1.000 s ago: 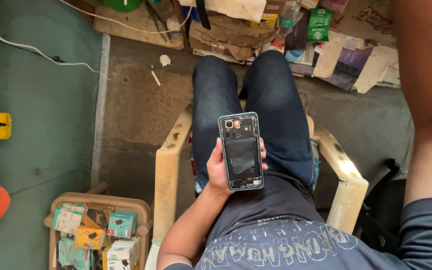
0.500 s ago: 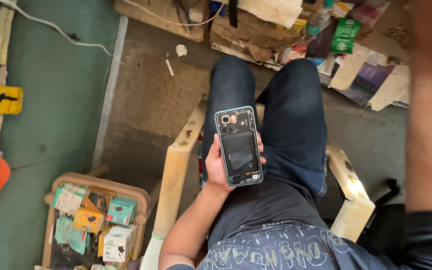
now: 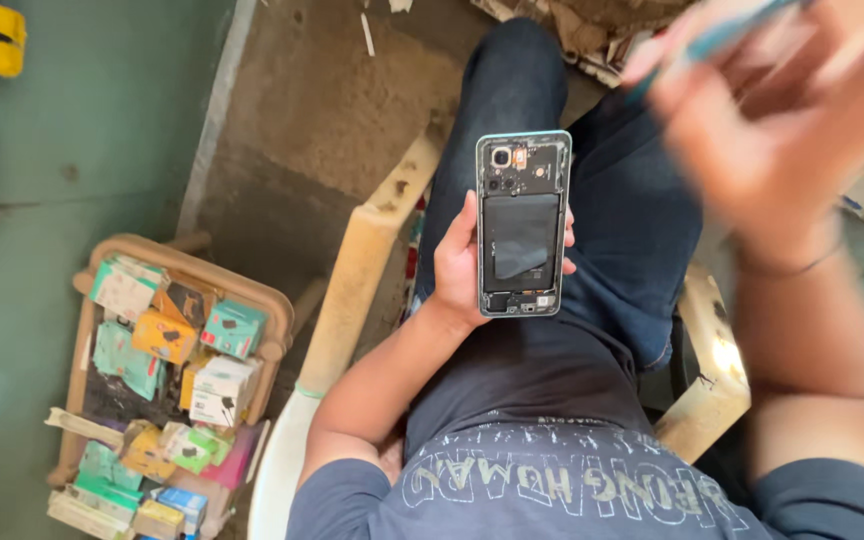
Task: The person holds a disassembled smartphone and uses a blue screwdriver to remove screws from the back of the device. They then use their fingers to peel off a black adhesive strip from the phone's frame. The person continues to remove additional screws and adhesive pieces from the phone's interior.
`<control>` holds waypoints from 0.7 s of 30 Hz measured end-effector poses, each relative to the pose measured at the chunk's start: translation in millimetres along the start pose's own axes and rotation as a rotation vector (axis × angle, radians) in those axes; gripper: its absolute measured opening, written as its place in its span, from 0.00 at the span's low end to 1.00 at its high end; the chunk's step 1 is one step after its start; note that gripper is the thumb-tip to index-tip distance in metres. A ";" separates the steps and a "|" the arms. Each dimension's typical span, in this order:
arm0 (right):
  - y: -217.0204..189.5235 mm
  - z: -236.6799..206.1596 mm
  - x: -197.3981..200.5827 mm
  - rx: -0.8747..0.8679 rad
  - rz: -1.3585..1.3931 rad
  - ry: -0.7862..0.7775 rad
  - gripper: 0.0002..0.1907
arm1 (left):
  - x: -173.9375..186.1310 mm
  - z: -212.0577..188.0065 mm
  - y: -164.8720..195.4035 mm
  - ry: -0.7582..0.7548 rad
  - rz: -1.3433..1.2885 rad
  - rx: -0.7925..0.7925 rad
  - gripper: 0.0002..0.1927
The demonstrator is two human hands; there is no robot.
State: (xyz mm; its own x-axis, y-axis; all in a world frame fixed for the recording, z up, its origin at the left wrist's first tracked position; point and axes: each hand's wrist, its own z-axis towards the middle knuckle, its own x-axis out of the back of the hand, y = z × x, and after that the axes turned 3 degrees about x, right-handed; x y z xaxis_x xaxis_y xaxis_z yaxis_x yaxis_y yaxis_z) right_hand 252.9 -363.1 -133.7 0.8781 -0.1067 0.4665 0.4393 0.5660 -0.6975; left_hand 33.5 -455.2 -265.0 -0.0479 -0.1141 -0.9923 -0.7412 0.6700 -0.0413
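Holding an opened phone (image 3: 522,224) over the lap, back cover off and battery showing, with the left hand (image 3: 462,262) cupped around its edges, fingers curled onto both sides. Raising the right hand (image 3: 762,130), blurred, fingers closed on what looks like a thin blue tool (image 3: 717,38). Judging the repair mid-way; bringing the tool down calls for a steady phone.

Opened phone (image 3: 522,225) over the lap — basket of boxes (image 3: 167,370) lies left, beside the chair (image 3: 352,290).
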 end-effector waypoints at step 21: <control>-14.7 -104.2 -73.6 0.262 0.119 0.129 0.34 | 30.2 -28.3 -32.3 -0.026 0.028 0.032 0.37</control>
State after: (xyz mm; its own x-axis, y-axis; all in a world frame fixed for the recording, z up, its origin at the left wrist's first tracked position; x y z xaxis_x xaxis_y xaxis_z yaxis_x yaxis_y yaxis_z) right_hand 201.6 -448.8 -214.4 0.9445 -0.1203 0.3056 0.2830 0.7704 -0.5714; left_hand 37.0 -501.1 -290.3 -0.0508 -0.0757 -0.9958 -0.7181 0.6957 -0.0162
